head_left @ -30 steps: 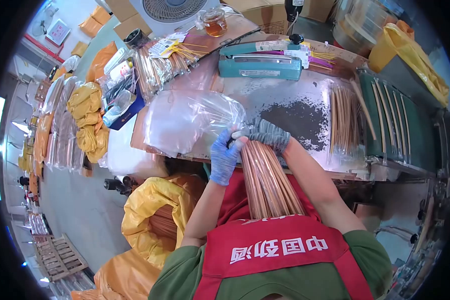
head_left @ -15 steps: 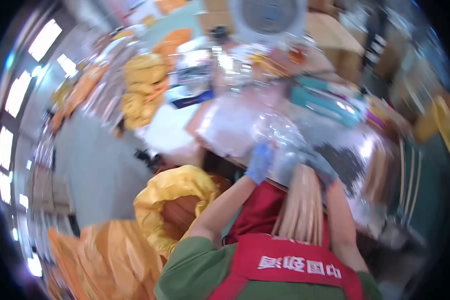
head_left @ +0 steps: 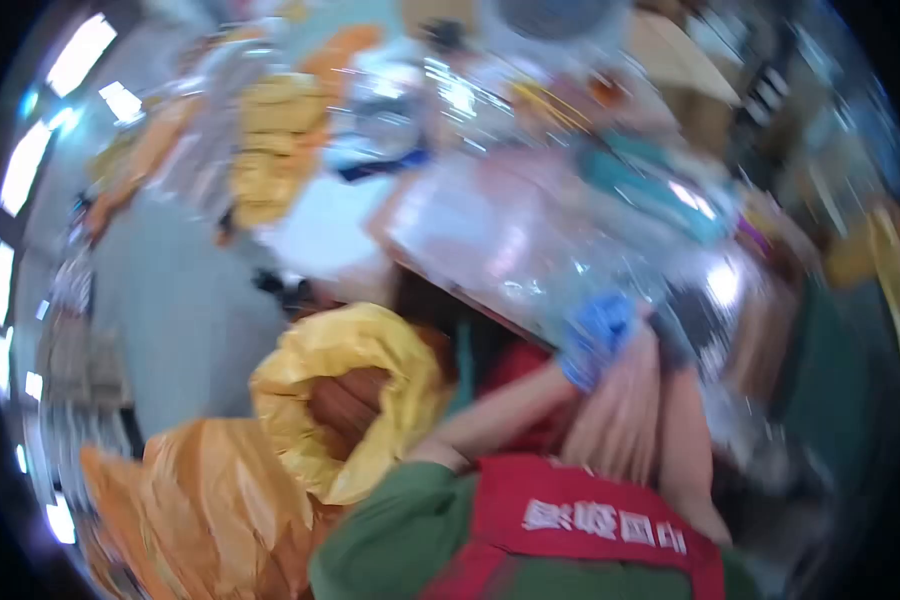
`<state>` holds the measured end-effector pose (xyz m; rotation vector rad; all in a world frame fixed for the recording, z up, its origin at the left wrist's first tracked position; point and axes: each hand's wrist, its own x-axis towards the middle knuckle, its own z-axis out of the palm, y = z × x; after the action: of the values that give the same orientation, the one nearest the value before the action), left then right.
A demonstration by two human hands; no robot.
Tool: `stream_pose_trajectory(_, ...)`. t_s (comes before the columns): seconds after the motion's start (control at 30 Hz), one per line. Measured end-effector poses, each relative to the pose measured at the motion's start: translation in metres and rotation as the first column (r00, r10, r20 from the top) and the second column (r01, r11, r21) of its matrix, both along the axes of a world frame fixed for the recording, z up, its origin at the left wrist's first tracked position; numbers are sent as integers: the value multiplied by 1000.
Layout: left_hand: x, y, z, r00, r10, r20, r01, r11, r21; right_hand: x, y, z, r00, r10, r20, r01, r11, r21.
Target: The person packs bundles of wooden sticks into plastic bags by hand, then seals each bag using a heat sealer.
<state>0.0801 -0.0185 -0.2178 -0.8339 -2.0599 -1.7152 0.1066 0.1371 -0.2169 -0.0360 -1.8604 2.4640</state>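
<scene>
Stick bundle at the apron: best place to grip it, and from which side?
I'd grip the stick bundle mid-length, from above, closing across its width. The left hand and right hand crowd its narrow upper end, the lower end spreads at the apron, and the forearms flank it, leaving the upper face open. Blur hides single sticks.

The table [head_left: 698, 300] carries clear plastic sheeting [head_left: 490, 215] — a teal machine [head_left: 645, 190] behind it, thin sticks [head_left: 763, 330] at right.
</scene>
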Motion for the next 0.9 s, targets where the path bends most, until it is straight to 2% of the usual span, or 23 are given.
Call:
stream_pose_trajectory(0.03,4,1,-16,952,-267,146,270,963,2,5,5,-14,998,-62,9,62,998,-20)
stream_pose_trajectory(0.07,6,1,-12,954,-298,20,298,949,-105,7,8,-30,994,-103,27,105,992,-68)
stream_pose_trajectory(0.13,14,3,-4,897,-371,-239,301,910,-283,41,6,-62,981,-141,133,167,963,-212)
stream_pose_trajectory(0.17,28,-14,-23,884,-408,-227,294,865,-407,69,-2,-76,971,-141,195,190,946,-264)
stream_pose_trajectory(0.2,48,-37,-36,831,-516,-206,366,788,-495,104,-17,-86,955,-139,261,215,933,-288)
stream_pose_trajectory(0.23,77,-57,-23,847,-472,-243,162,665,-729,134,-38,-92,943,-129,308,226,926,-302)
stream_pose_trajectory(0.27,72,-59,-20,820,-502,-275,161,664,-730,158,-52,-89,934,-104,341,224,916,-332)
stream_pose_trajectory(0.33,58,-64,-24,835,-516,-192,278,697,-661,162,-54,-69,928,-41,370,187,911,-366)
stream_pose_trajectory(0.37,58,-66,-31,825,-555,-107,384,689,-614,133,-50,-74,924,-36,382,174,926,-334)
stream_pose_trajectory(0.4,30,-55,-44,904,-424,46,391,780,-490,118,-42,-72,917,-75,391,196,940,-279)
stream_pose_trajectory(0.47,-18,-26,-30,958,-271,98,282,816,-504,82,-20,-66,919,-217,330,255,964,-77)
stream_pose_trajectory(0.5,-23,-30,0,968,-248,-28,178,767,-616,75,-8,-55,940,-283,190,275,959,64)
stream_pose_trajectory(0.53,-19,-30,11,926,-378,-27,294,762,-577,90,9,-17,917,-398,20,353,835,423)
stream_pose_trajectory(0.57,-13,-28,19,865,-501,-21,409,730,-548,84,29,-13,896,-444,-18,408,807,427)
stream_pose_trajectory(0.63,-4,1,35,761,-643,83,604,656,-453,67,91,-25,692,-706,153,561,659,501)
stream_pose_trajectory(0.67,-6,15,34,762,-608,223,639,648,-415,68,135,-35,520,-826,218,637,545,545)
stream_pose_trajectory(0.7,-8,38,29,724,-595,349,690,628,-360,70,184,-45,372,-908,192,662,405,631)
stream_pose_trajectory(0.73,-15,67,13,670,-609,426,717,679,-158,62,213,-55,279,-952,124,642,281,714)
stream_pose_trajectory(0.77,-27,93,-16,582,-624,521,711,701,45,56,230,-60,242,-969,57,615,199,763)
stream_pose_trajectory(0.8,-47,117,-39,323,-595,736,596,732,330,56,236,-55,242,-970,9,598,157,786)
stream_pose_trajectory(0.83,-69,142,-63,222,-486,845,574,766,289,54,231,-59,294,-955,-42,612,154,776)
stream_pose_trajectory(0.9,-53,162,-68,315,-424,849,488,840,238,52,180,-56,451,-881,-147,667,223,711)
